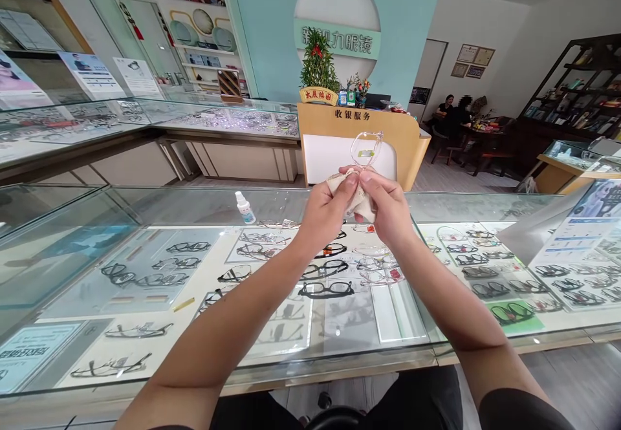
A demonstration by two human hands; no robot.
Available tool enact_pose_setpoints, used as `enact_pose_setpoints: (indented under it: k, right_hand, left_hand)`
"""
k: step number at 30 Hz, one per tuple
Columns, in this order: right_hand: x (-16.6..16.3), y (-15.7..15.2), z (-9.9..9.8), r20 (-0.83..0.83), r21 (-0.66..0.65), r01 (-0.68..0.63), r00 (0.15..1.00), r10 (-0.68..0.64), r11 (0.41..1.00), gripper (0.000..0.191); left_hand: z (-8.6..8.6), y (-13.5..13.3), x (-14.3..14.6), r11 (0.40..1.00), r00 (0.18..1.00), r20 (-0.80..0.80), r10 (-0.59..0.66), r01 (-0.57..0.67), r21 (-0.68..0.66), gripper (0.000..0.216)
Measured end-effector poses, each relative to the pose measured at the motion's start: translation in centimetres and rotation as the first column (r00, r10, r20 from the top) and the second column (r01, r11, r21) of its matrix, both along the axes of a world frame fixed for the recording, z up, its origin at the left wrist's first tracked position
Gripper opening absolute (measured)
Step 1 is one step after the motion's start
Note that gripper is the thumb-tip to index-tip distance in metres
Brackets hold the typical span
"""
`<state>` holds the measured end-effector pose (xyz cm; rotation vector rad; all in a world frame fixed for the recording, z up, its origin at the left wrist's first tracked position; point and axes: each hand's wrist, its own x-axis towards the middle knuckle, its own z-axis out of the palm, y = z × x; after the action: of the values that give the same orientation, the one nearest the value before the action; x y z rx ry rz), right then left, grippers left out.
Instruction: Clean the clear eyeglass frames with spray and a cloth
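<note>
Above the glass counter, my left hand (326, 209) and my right hand (388, 205) meet, fingers closed on a beige cleaning cloth (365, 209). A pair of clear-framed eyeglasses (352, 152) sticks up from between the fingers, with a yellow-green label visible at the lens. The cloth is folded over the lower part of the eyeglasses, so that part is hidden. Both thumbs press together on the cloth. To the left on the glass stands a small white spray bottle (246, 210) with a blue label.
Under the counter's glass top (272, 365) lie several rows of eyeglasses (327, 290). A leaning sign (582, 223) stands at the right. Beyond is a wooden cashier desk (410, 132) with a plant (317, 68). Two people sit at a table at the far right.
</note>
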<state>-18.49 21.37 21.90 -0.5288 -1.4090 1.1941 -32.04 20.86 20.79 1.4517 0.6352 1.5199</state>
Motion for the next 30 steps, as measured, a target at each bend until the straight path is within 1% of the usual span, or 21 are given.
enact_pose_setpoints:
  k: [2, 5, 7, 9, 11, 13, 16, 19, 21, 24, 27, 30]
  right_hand:
    - [0.1, 0.1, 0.1, -0.047, -0.029, 0.000, 0.999, -0.002, 1.000, 0.037]
    - [0.4, 0.3, 0.3, -0.125, -0.102, -0.022, 0.992, 0.009, 0.995, 0.032]
    - [0.5, 0.3, 0.4, -0.138, -0.130, -0.025, 0.990, 0.007, 0.991, 0.033]
    - [0.4, 0.3, 0.4, -0.129, -0.139, -0.002, 0.992, -0.016, 0.990, 0.035]
    - [0.1, 0.2, 0.3, -0.123, -0.140, 0.024, 0.992, -0.041, 0.990, 0.037]
    - [-0.3, -0.1, 0.1, -0.137, -0.132, 0.031, 0.989, -0.050, 0.991, 0.035]
    - [-0.9, -0.4, -0.2, -0.159, -0.096, 0.015, 0.987, -0.030, 0.995, 0.034]
    - [-1.2, -0.4, -0.4, -0.117, -0.081, 0.034, 0.992, -0.043, 0.996, 0.040]
    - [-1.2, -0.2, -0.5, -0.070, -0.094, 0.059, 0.995, -0.066, 0.994, 0.046]
    - [-1.0, 0.0, -0.4, -0.062, -0.107, 0.046, 0.997, -0.053, 0.993, 0.048]
    - [-0.7, 0.0, -0.2, -0.125, -0.114, -0.016, 0.992, 0.002, 0.993, 0.039]
    - [-0.5, 0.0, -0.1, -0.166, -0.131, -0.035, 0.986, 0.013, 0.991, 0.034]
  left_hand:
    - [-0.2, 0.3, -0.5, 1.000, 0.999, -0.031, -0.009, 0.009, 0.006, 0.056]
    - [-0.2, 1.0, -1.6, 0.996, 0.992, -0.087, -0.091, 0.091, -0.001, 0.056]
    - [-0.1, 1.3, -2.1, 0.988, 0.981, -0.118, -0.153, 0.154, -0.007, 0.055]
    - [0.1, 1.2, -2.2, 0.986, 0.977, -0.135, -0.167, 0.168, -0.009, 0.054]
    - [0.3, 0.8, -1.8, 0.990, 0.981, -0.140, -0.138, 0.137, -0.017, 0.056]
    - [0.4, 0.3, -1.2, 0.997, 0.990, -0.118, -0.083, 0.082, -0.013, 0.057]
    - [0.4, -0.2, -0.3, 0.999, 0.998, -0.063, 0.011, -0.008, 0.039, 0.053]
    - [0.2, -0.3, 0.1, 0.993, 0.994, -0.047, 0.098, -0.094, 0.077, 0.054]
    - [0.1, 0.0, -0.2, 0.992, 0.992, -0.062, 0.107, -0.103, 0.068, 0.057]
    - [0.0, 0.6, -0.9, 0.996, 0.993, -0.100, 0.065, -0.058, 0.068, 0.058]
    - [-0.2, 1.3, -2.0, 0.997, 0.988, -0.154, 0.002, 0.009, 0.071, 0.057]
    - [0.1, 1.4, -3.0, 0.995, 0.969, -0.230, -0.092, 0.101, 0.024, 0.055]
